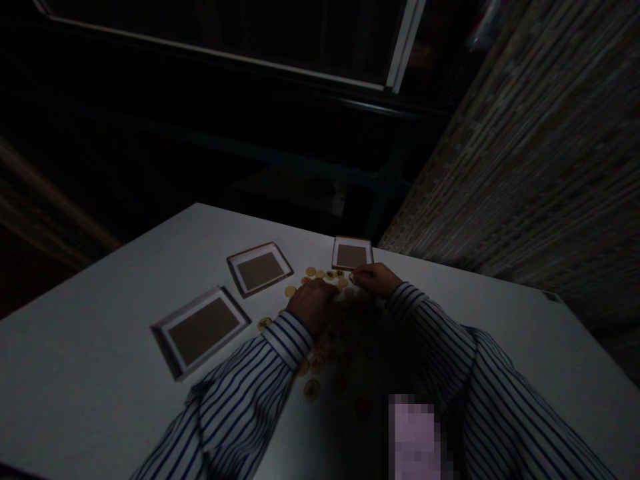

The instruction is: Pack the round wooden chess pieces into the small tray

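Round wooden xiangqi pieces [311, 390], some with dark and some with red marks, lie scattered on the white table between and in front of my arms. My left hand [314, 305] is low over the pieces with its fingers curled and pressed together; what is under the fingertips is hidden. To its right, my right hand [379, 279] is closed in a pinch, with the pale edge of a xiangqi piece at its fingertips. Several more pieces lie beyond the fingers, including a dark-marked piece [330, 275]. Deep shadow blurs those between the forearms.
Three shallow open boxes with brown bottoms stand on the white table [100, 313]: a near-left box [245, 312], a middle box [287, 265] and a far box [353, 239] just past my right hand. A string curtain [500, 160] hangs along the right. Dark furniture fills the back.
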A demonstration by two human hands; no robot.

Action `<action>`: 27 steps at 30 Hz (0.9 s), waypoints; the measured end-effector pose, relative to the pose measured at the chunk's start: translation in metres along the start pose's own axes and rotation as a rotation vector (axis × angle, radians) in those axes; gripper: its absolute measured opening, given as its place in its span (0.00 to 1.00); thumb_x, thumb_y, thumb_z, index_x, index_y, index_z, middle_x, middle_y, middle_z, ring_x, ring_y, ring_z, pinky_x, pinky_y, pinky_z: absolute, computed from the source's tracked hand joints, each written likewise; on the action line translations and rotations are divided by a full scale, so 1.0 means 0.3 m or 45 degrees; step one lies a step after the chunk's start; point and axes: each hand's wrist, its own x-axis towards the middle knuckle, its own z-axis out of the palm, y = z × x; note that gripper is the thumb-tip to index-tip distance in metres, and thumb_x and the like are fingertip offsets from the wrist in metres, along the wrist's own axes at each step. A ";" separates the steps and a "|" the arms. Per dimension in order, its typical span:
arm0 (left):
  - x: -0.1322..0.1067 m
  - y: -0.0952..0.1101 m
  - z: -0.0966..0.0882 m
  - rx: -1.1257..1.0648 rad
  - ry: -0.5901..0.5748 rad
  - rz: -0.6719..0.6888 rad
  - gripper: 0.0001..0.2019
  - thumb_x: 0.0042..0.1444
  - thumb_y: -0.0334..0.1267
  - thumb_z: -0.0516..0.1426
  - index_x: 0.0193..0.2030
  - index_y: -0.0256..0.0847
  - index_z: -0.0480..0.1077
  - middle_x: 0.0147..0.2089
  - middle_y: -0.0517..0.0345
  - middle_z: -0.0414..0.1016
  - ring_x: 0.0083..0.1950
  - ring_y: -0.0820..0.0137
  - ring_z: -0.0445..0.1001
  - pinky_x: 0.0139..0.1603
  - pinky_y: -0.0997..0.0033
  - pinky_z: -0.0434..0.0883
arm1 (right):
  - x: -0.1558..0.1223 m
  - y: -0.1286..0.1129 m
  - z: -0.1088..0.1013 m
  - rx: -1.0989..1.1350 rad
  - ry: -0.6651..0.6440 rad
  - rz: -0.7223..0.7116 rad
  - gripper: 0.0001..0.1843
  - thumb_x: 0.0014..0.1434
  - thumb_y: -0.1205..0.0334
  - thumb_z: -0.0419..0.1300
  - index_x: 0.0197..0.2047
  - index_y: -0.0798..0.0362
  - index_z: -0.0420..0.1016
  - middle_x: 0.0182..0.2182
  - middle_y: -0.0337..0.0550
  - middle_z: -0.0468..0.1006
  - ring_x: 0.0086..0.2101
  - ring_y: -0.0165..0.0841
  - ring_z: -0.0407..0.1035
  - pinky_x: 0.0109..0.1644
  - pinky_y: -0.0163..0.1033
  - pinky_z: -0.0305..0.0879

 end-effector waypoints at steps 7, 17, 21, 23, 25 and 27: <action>0.072 0.017 0.016 -0.177 0.206 -0.011 0.17 0.50 0.41 0.55 0.48 0.41 0.67 0.46 0.54 0.72 0.47 0.66 0.69 0.49 0.69 0.65 | -0.028 -0.001 -0.019 0.656 -0.046 0.125 0.15 0.51 0.59 0.52 0.36 0.58 0.76 0.21 0.38 0.73 0.20 0.23 0.60 0.23 0.28 0.55; 0.116 0.071 0.010 -0.282 0.230 -0.005 0.15 0.54 0.42 0.51 0.46 0.42 0.69 0.44 0.57 0.74 0.46 0.68 0.70 0.49 0.70 0.65 | -0.046 0.009 -0.017 0.809 -0.057 0.069 0.14 0.50 0.56 0.55 0.32 0.57 0.75 0.16 0.33 0.67 0.18 0.22 0.57 0.20 0.28 0.51; 0.134 0.062 0.026 -0.271 0.200 0.033 0.15 0.54 0.42 0.50 0.46 0.43 0.69 0.45 0.57 0.74 0.46 0.69 0.70 0.47 0.72 0.65 | -0.059 0.003 -0.029 0.686 -0.003 0.082 0.14 0.50 0.56 0.55 0.31 0.58 0.74 0.20 0.36 0.72 0.21 0.24 0.62 0.24 0.29 0.57; 0.147 0.057 0.034 -0.191 0.178 0.053 0.15 0.55 0.42 0.49 0.45 0.43 0.70 0.44 0.56 0.74 0.45 0.69 0.70 0.46 0.72 0.66 | -0.066 0.016 -0.034 0.629 0.053 0.083 0.13 0.50 0.58 0.54 0.32 0.58 0.74 0.24 0.39 0.75 0.23 0.25 0.65 0.28 0.31 0.61; 0.164 0.055 0.039 -0.054 0.132 0.064 0.14 0.54 0.41 0.49 0.43 0.42 0.71 0.42 0.54 0.74 0.44 0.67 0.71 0.45 0.70 0.66 | -0.074 0.041 -0.039 0.541 0.119 0.077 0.12 0.51 0.60 0.54 0.32 0.59 0.74 0.28 0.42 0.77 0.27 0.27 0.67 0.33 0.32 0.64; 0.183 0.059 0.043 0.084 0.056 0.069 0.13 0.52 0.39 0.49 0.41 0.42 0.72 0.41 0.52 0.74 0.44 0.66 0.71 0.44 0.70 0.66 | -0.084 0.068 -0.043 0.358 0.171 0.050 0.11 0.51 0.61 0.54 0.33 0.58 0.74 0.30 0.43 0.77 0.31 0.29 0.69 0.37 0.34 0.64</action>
